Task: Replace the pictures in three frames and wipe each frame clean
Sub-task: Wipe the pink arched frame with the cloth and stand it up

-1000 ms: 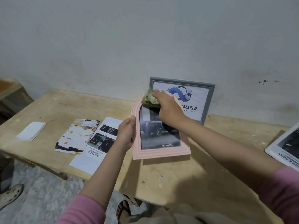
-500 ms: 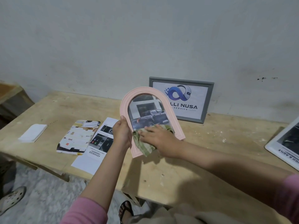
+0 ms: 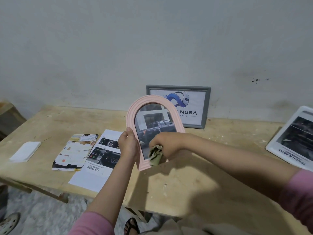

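Pale plaster wall behind, rough wooden table (image 3: 194, 189) below. We see the pink arched frame (image 3: 135, 107) held tilted above the table, in front of a grey frame (image 3: 207, 107) leaning on the wall. It looks light and rigid, with a probably slippery, breakable glazed front, so we'd grip the ribbed rim. Left hand (image 3: 127, 144) clasps its left edge. Right hand (image 3: 165, 144) bunches a green cloth (image 3: 155, 157) on the lower glass.

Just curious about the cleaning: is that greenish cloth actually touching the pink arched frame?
Touching. The head view shows the right hand pressing the crumpled cloth against the lower right corner of the pink arched frame, overlapping its rim with no gap.
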A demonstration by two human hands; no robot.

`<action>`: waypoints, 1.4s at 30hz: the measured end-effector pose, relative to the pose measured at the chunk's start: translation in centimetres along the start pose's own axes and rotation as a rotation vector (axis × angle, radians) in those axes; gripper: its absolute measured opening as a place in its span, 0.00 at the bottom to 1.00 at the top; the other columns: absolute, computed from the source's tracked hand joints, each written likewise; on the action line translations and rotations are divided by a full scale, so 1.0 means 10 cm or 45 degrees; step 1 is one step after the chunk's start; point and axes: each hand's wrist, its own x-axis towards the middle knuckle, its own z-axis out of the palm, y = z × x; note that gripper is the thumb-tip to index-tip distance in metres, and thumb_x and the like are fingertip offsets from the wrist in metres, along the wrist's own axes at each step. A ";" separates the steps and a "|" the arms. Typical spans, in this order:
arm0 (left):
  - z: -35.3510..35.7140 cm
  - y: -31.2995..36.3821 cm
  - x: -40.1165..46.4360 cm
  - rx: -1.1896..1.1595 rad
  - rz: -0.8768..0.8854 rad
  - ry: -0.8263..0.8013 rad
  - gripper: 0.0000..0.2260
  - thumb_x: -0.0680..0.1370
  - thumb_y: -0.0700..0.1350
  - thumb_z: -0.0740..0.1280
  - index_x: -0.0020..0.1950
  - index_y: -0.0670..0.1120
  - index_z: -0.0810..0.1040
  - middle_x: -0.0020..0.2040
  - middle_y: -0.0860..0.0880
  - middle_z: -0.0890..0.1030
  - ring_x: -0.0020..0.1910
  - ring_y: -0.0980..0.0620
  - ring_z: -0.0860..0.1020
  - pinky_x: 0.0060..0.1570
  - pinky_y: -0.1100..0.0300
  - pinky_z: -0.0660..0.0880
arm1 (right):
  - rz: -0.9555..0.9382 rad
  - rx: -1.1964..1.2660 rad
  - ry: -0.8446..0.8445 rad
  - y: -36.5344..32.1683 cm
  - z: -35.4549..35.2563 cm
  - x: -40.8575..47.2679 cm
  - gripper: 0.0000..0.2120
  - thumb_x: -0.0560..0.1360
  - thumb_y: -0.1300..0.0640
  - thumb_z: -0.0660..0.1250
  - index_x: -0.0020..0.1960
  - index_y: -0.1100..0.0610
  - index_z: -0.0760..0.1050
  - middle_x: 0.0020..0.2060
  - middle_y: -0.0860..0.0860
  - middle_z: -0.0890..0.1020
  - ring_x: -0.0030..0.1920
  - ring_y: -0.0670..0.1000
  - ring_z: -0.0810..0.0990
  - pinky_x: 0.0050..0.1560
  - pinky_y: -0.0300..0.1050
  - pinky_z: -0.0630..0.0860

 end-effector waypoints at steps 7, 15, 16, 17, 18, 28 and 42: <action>-0.12 0.04 0.12 0.136 0.152 -0.052 0.22 0.81 0.55 0.55 0.45 0.35 0.71 0.38 0.43 0.69 0.38 0.50 0.68 0.41 0.55 0.65 | 0.279 0.276 0.483 0.34 -0.30 -0.09 0.13 0.64 0.71 0.59 0.44 0.59 0.76 0.41 0.56 0.80 0.44 0.56 0.77 0.41 0.46 0.76; 0.03 0.10 -0.12 0.137 0.233 -0.199 0.18 0.82 0.48 0.56 0.33 0.48 0.58 0.30 0.50 0.59 0.30 0.52 0.59 0.33 0.57 0.57 | 0.293 0.330 1.355 0.38 -0.35 0.11 0.35 0.65 0.75 0.57 0.71 0.57 0.63 0.68 0.56 0.69 0.69 0.59 0.63 0.66 0.54 0.66; 0.06 0.11 -0.14 0.138 0.247 -0.206 0.18 0.82 0.47 0.56 0.33 0.47 0.58 0.29 0.50 0.59 0.30 0.52 0.59 0.33 0.57 0.57 | 0.343 0.310 1.265 0.38 -0.32 0.14 0.38 0.65 0.74 0.57 0.73 0.56 0.60 0.72 0.56 0.63 0.73 0.60 0.57 0.70 0.59 0.60; 0.09 0.11 -0.16 0.145 0.265 -0.203 0.18 0.82 0.47 0.56 0.32 0.47 0.59 0.29 0.50 0.60 0.29 0.52 0.60 0.33 0.57 0.58 | 0.379 0.288 1.193 0.37 -0.28 0.17 0.40 0.65 0.74 0.56 0.75 0.56 0.56 0.75 0.56 0.57 0.75 0.60 0.50 0.72 0.62 0.53; 0.11 0.10 -0.16 0.156 0.283 -0.189 0.18 0.82 0.47 0.56 0.32 0.47 0.59 0.29 0.50 0.61 0.29 0.52 0.60 0.33 0.57 0.59 | 0.392 0.266 1.153 0.36 -0.24 0.20 0.41 0.65 0.75 0.55 0.76 0.55 0.52 0.77 0.55 0.51 0.76 0.60 0.44 0.73 0.61 0.47; 0.11 0.05 -0.06 0.166 0.233 -0.107 0.18 0.81 0.52 0.56 0.32 0.47 0.60 0.30 0.48 0.62 0.33 0.49 0.65 0.37 0.54 0.67 | 0.034 -0.539 0.967 0.43 0.04 0.28 0.40 0.63 0.79 0.65 0.73 0.64 0.61 0.72 0.65 0.61 0.71 0.67 0.62 0.65 0.66 0.66; -0.01 0.02 -0.09 0.201 0.249 0.011 0.18 0.82 0.47 0.56 0.33 0.45 0.58 0.29 0.49 0.61 0.28 0.52 0.60 0.27 0.64 0.61 | 0.376 -0.648 0.745 0.32 -0.08 0.21 0.27 0.69 0.72 0.64 0.65 0.60 0.63 0.57 0.59 0.74 0.55 0.61 0.72 0.40 0.51 0.67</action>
